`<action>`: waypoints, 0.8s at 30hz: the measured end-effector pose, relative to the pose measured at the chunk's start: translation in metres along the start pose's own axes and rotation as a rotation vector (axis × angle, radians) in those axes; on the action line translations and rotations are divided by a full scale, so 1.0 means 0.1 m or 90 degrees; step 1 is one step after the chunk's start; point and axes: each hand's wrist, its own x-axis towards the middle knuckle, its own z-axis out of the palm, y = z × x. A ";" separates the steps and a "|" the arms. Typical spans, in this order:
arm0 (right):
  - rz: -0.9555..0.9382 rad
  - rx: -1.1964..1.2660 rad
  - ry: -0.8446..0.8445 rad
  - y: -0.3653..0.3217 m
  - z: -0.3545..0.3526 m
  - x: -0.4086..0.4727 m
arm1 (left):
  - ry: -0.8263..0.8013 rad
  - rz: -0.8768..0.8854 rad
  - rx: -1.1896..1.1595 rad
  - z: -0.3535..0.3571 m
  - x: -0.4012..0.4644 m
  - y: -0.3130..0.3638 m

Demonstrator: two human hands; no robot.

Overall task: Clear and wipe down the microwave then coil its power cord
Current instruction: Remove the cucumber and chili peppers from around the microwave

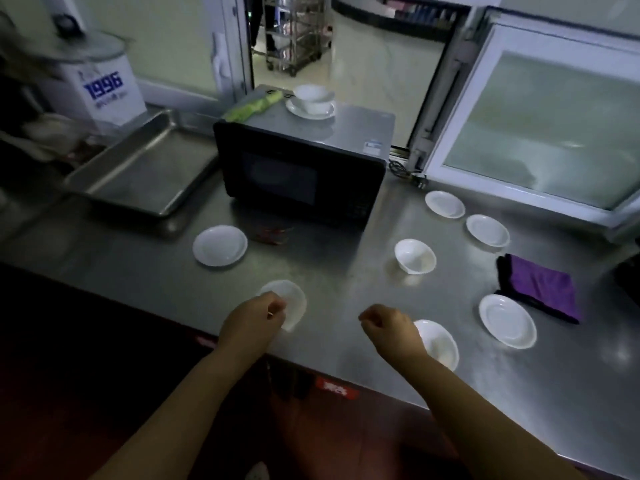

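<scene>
The black microwave (301, 168) stands on the steel counter (346, 278) with its door closed. On its top lie a green cloth (252, 105) and a white cup on a saucer (313, 98). Its dark power cord (398, 168) lies in a loose heap at its right, by the window frame. My left hand (252, 317) has curled fingers over the near rim of a white bowl (289, 301); whether it grips the rim is unclear. My right hand (388, 327) is loosely curled and holds nothing, just left of another white bowl (440, 344). A purple cloth (540, 289) lies at the right.
Several white saucers and a small bowl (415, 256) are scattered over the counter. A steel tray (145, 168) sits left of the microwave, with a white box (104, 88) behind it. Red scraps (273, 235) lie before the microwave. An open window pane (540, 133) juts in at the right.
</scene>
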 end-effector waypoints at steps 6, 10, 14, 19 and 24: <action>-0.021 0.018 0.006 -0.75 0.39 0.37 | 0.024 -0.018 -0.050 -0.56 0.37 -0.51; -0.008 0.018 0.009 -0.97 0.47 0.59 | 0.024 -0.017 -0.069 -0.72 0.61 -0.66; 0.004 0.024 0.011 -1.11 0.58 0.87 | 0.039 -0.039 -0.076 -0.83 0.77 -0.83; -0.016 -0.003 -0.031 -1.32 0.82 1.37 | 0.073 -0.070 -0.059 -1.01 0.94 -1.01; -0.024 -0.045 -0.077 -1.58 1.04 2.09 | 0.102 -0.105 -0.037 -1.23 1.22 -1.12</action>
